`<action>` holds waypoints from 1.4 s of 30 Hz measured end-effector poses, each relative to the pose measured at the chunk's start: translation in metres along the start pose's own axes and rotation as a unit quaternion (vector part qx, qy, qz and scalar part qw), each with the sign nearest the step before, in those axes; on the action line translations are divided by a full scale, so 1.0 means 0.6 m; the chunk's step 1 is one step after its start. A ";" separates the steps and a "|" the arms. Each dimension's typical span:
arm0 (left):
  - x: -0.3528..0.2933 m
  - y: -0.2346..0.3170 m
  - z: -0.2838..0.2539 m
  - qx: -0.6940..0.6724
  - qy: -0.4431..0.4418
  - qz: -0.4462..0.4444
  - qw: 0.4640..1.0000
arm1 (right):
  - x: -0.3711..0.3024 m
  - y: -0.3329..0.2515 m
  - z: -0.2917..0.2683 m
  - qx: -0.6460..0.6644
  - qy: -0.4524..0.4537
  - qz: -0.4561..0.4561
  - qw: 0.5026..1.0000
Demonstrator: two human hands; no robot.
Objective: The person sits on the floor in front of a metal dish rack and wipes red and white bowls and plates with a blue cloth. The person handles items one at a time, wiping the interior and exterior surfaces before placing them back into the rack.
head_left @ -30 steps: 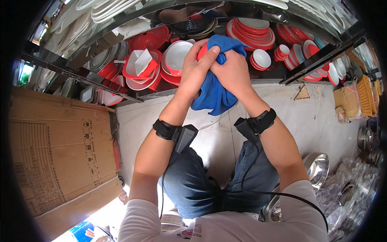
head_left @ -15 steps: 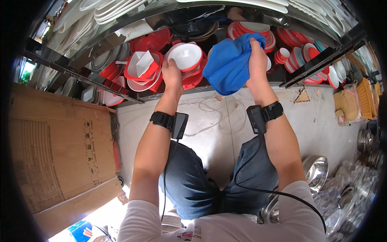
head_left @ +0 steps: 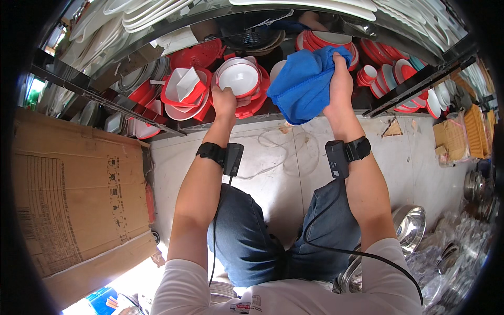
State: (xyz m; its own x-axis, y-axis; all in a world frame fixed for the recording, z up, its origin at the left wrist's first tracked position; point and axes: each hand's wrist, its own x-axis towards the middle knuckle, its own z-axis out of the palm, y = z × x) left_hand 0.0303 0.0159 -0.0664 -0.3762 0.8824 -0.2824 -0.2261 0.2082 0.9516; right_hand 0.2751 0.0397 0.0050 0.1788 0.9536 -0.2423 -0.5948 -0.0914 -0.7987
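The left hand [head_left: 224, 102] has its grip closed on the near left side of a round red bowl [head_left: 240, 77] with a white inside, thumb at the left side and fingers curled under the near edge. The bowl faces up, tilted slightly toward the person, above a stack of red dishes [head_left: 251, 107] on the lower shelf [head_left: 197, 126]; whether it touches them cannot be told.

To its right, the right hand [head_left: 341, 86] has its grip closed on a blue cloth [head_left: 304, 86], which hangs in folds in front of the shelf, apart from the bowl.

Left of the bowl, square red-and-white bowls [head_left: 185, 86] sit nested, with a red round vessel [head_left: 195, 53] behind. Behind the cloth, red-rimmed plates [head_left: 328, 38] are piled up, and small red-and-white cups [head_left: 368, 72] stand farther right. White plates [head_left: 152, 18] fill the upper shelf.

A large cardboard box [head_left: 86, 199] stands at the left; a shiny metal bowl [head_left: 412, 226] lies on the floor [head_left: 273, 197] at the right, beside clear plastic wrapping [head_left: 446, 268].
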 end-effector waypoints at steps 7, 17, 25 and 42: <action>0.033 -0.028 -0.011 -0.011 -0.006 0.023 1.000 | 0.012 0.014 -0.005 -0.007 -0.024 0.017 1.000; 0.045 -0.040 0.000 -0.014 0.023 0.031 0.999 | 0.012 0.029 -0.003 -0.028 -0.035 0.032 0.998; 0.073 -0.050 -0.012 0.047 0.048 0.032 0.997 | 0.014 0.032 -0.003 -0.030 -0.035 0.024 0.999; 0.134 -0.093 -0.028 0.432 0.162 0.172 0.871 | 0.014 0.028 -0.004 -0.068 -0.018 0.019 0.997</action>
State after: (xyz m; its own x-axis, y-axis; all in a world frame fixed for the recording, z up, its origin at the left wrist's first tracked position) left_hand -0.0022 0.0680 -0.1441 -0.5533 0.8193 0.1503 0.6569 0.3183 0.6835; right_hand 0.2687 0.0453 -0.0119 0.1279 0.9584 -0.2550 -0.4876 -0.1632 -0.8577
